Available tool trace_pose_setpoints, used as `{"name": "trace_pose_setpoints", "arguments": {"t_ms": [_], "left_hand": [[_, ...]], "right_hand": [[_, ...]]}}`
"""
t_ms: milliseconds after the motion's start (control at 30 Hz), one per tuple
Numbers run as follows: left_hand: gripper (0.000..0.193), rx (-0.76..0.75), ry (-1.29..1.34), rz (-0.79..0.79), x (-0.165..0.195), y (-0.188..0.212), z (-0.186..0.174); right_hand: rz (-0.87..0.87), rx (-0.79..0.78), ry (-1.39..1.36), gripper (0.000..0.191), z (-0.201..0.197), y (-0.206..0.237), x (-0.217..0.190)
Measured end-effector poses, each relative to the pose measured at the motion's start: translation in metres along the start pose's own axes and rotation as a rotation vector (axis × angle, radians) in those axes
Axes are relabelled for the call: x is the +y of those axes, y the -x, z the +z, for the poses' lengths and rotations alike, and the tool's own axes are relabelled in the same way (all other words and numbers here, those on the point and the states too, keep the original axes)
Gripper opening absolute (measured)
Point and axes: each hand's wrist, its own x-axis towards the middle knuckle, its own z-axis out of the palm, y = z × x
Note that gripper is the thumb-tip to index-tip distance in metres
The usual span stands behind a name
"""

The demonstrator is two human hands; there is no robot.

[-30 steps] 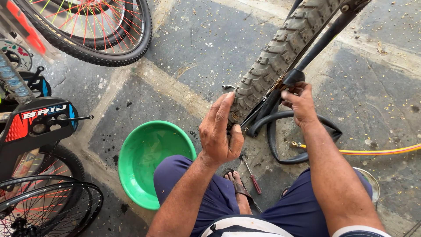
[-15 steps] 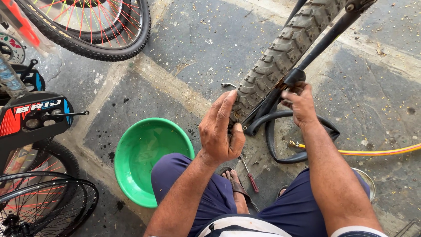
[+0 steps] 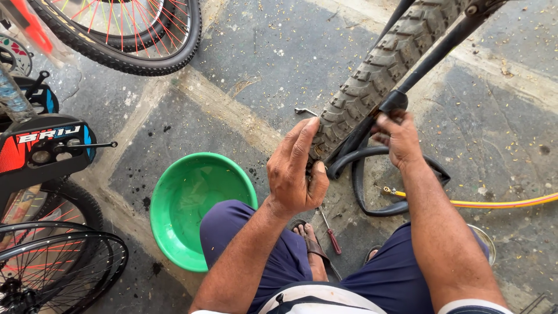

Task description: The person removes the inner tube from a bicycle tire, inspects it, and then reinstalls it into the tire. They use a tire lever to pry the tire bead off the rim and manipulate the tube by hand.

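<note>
Your left hand [image 3: 296, 171] lies flat against the near end of the knobby bicycle tyre [image 3: 378, 72], fingers stretched along the tread and the thumb tucked in on the side facing you, so the grip is a flat, pressing clasp on the rubber rather than a closed fist. Your right hand [image 3: 398, 136] is on the other side of the same tyre, fingers curled tight where the black inner tube [image 3: 372, 183] comes out from under the tyre edge; whether they pinch the tube itself or the tyre bead is hidden behind the knuckles. The tyre runs from the upper right of the view down to your hands, with a black frame tube [image 3: 442, 49] crossing over it, and its lower end is just above the stone floor [image 3: 256, 52]. The inner tube hangs out in a loose loop that lies on the floor between your hands and your right knee. A yellow hose [image 3: 500, 203] with a brass tip lies on the floor, its tip just beside that loop. A screwdriver with a red handle [image 3: 330, 232] lies on the floor below your left hand, near your sandalled foot [image 3: 311, 244]. A green plastic basin [image 3: 195, 206] sits on the floor touching your left knee. A wheel with red and yellow spokes [image 3: 125, 35] lies at the upper left, well apart from the work, and another spoked wheel [image 3: 52, 267] fills the lower left corner.
</note>
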Motion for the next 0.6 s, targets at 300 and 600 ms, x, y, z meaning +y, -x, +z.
{"name": "trace_pose_setpoints", "arguments": {"t_ms": [300, 600], "left_hand": [[0.066, -0.001, -0.009, -0.001, 0.001, -0.0022, -0.0014], [0.066, 0.005, -0.003, -0.003, 0.0019, -0.0026, -0.0022]], "right_hand": [[0.08, -0.059, -0.059, 0.032, 0.0009, -0.0029, 0.0006], [0.076, 0.074, -0.15, 0.018, 0.0078, 0.0002, -0.0028]]}}
